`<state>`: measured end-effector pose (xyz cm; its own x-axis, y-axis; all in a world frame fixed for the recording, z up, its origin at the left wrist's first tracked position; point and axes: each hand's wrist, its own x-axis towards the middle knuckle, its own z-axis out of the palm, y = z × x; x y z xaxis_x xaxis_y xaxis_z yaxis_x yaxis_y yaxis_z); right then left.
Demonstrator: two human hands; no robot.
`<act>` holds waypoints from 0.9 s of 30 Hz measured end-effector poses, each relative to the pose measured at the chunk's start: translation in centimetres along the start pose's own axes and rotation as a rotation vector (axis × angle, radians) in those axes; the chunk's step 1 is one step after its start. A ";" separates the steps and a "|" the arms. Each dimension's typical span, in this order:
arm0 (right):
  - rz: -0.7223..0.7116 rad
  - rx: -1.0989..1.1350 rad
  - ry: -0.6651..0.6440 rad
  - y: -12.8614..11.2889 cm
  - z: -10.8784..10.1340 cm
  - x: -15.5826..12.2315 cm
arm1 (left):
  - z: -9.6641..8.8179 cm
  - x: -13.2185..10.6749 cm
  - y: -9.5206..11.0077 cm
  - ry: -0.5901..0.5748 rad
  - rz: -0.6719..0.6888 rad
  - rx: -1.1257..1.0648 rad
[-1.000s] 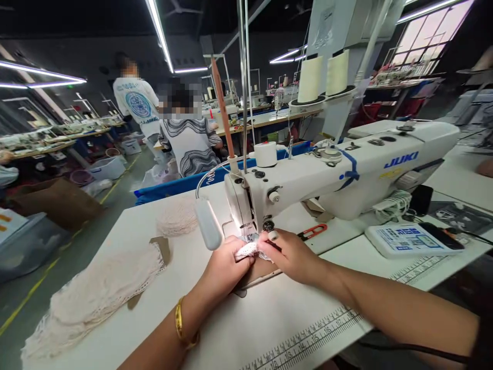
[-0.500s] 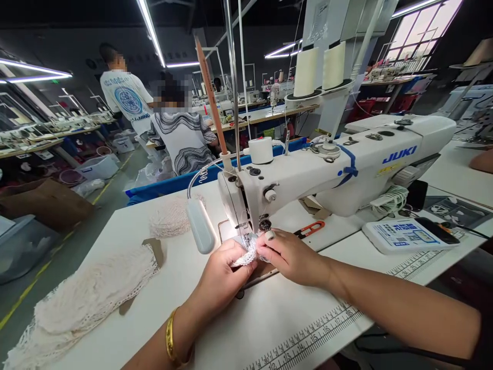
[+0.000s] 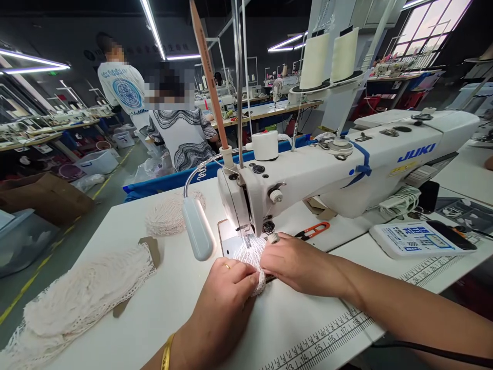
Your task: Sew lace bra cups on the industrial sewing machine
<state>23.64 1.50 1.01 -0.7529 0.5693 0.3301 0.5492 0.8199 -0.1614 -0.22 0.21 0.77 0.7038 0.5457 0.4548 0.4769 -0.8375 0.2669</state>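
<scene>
Two lace piles [image 3: 88, 288] occupy the left of the desk [image 3: 181, 308]. I record a grey lamp [image 3: 197, 228], then the left hand [image 3: 231, 288], grip clamped on the near edge of the white lace piece [image 3: 247, 253], which lies at the needle end of the sewing machine [image 3: 300, 174]. The right hand [image 3: 295, 262] touches that lace's right side; whether its grip is closed I cannot tell. Orange-handled snips [image 3: 319, 229] lie just beyond.

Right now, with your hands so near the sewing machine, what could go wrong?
The left fingers pinch the lacy cloth and the right fingers touch it, close to the presser foot, so one might slip under and get hurt. Its open mesh could snag there. The orange snips nearby might get bumped.
</scene>
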 end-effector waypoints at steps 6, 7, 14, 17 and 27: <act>0.041 -0.012 0.047 0.6 0.9 0.1 | 0.2 0.4 -0.6 0.043 -0.001 0.015; 0.050 -0.019 0.054 0.7 1.1 0.1 | 0.3 0.5 -0.7 0.051 0.000 0.018; 0.120 -0.054 0.076 1.1 1.3 0.1 | 0.9 1.0 -2.5 0.025 -0.068 0.015; 0.109 0.042 0.099 0.4 1.3 0.1 | 0.8 1.3 -3.1 -0.046 -0.187 -0.159; 0.209 0.062 0.258 -0.2 2.5 0.9 | -1.4 4.0 -3.0 -0.226 -0.508 -0.576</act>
<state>21.89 1.99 -0.99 -0.5048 0.6984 0.5074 0.6531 0.6933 -0.3045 0.38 4.87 2.99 0.5926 0.8054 -0.0065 0.4640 -0.3348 0.8201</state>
